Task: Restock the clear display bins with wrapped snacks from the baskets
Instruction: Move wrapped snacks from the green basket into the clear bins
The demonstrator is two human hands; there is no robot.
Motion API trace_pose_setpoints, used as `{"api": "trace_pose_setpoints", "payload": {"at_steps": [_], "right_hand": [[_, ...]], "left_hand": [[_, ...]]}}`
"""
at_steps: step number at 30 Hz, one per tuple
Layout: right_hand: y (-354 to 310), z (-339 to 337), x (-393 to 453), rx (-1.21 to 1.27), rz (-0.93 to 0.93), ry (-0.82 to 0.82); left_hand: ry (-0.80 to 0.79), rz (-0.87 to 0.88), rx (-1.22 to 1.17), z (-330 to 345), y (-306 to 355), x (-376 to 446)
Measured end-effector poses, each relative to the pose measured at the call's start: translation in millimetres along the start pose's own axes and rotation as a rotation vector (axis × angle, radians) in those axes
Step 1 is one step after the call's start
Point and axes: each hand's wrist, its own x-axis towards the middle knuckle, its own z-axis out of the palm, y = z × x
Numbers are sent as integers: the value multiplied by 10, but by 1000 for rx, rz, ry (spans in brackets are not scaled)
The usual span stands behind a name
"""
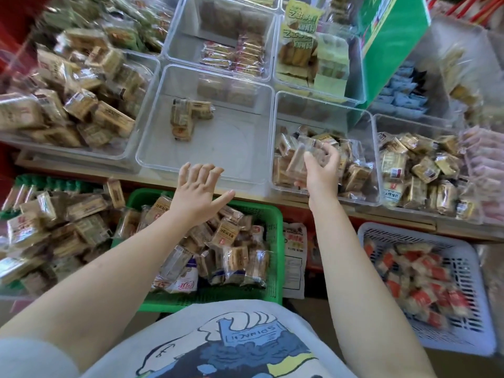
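A green basket (275, 257) full of clear-wrapped tan snacks stands low in the middle. Above it a clear bin (152, 156) holds only two or three snack packs (185, 115). My left hand (199, 192) hovers with fingers spread over that bin's front rim, holding nothing. My right hand (321, 167) is over the clear bin to the right (275, 137), fingers curled round a clear-wrapped snack (300, 156) above the pile inside.
More clear bins of wrapped snacks sit left (125, 151), far right (377, 137) and behind. A white basket (463, 268) with red-and-white packs stands at lower right. A green box (392, 50) leans over the back bins. Loose snacks pile at lower left.
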Motion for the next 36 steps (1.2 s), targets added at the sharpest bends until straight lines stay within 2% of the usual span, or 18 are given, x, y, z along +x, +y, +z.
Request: {"api": "trace_pose_setpoints", "payload": {"at_steps": [7, 14, 16, 18, 20, 21, 24, 26, 32, 36], "right_hand": [[-61, 295, 526, 133, 149, -23], [1, 201, 136, 231, 118, 88], [86, 144, -79, 250, 154, -8], [227, 151, -321, 186, 211, -213], [460, 252, -470, -14, 296, -401], [604, 334, -501, -142, 345, -438], [1046, 572, -528, -490, 425, -437], [1263, 683, -576, -589, 466, -470], [1426, 700, -609, -474, 469, -339], [1382, 679, -607, -424, 547, -383]], "left_hand": [[-14, -7, 10, 4, -12, 5], [-11, -3, 15, 28, -26, 8], [-8, -4, 17, 22, -18, 10], [-3, -5, 20, 23, -10, 12], [7, -8, 22, 27, -10, 13], [9, -10, 22, 29, -11, 13], [5, -3, 25, 37, -11, 13], [8, -2, 27, 40, -12, 14], [9, -1, 39, 61, -26, 14], [12, -14, 41, 63, -7, 15]]}}
